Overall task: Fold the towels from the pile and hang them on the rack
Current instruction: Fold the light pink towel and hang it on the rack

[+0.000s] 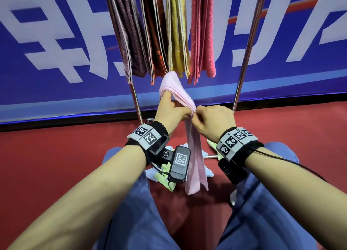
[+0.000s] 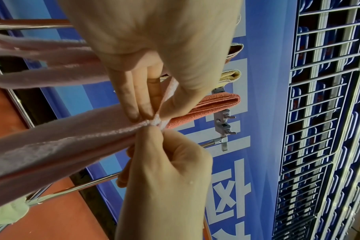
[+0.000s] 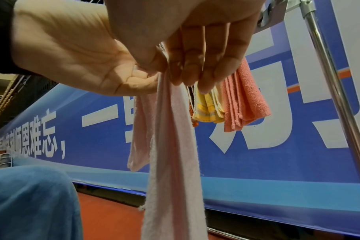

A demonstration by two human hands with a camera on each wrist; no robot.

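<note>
Pink towel (image 1: 194, 163): top edge pinched jointly by left hand (image 1: 170, 112) and right hand (image 1: 213, 119). Risk: corners misalign or slip, spoiling the fold.

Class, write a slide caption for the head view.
Both hands pinch a pink towel below four hung towels.

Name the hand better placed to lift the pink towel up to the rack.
Probably left: the left hand already has the pink towel draped over its finger, nearest the rack; the right hand only pinches the edges.
</note>
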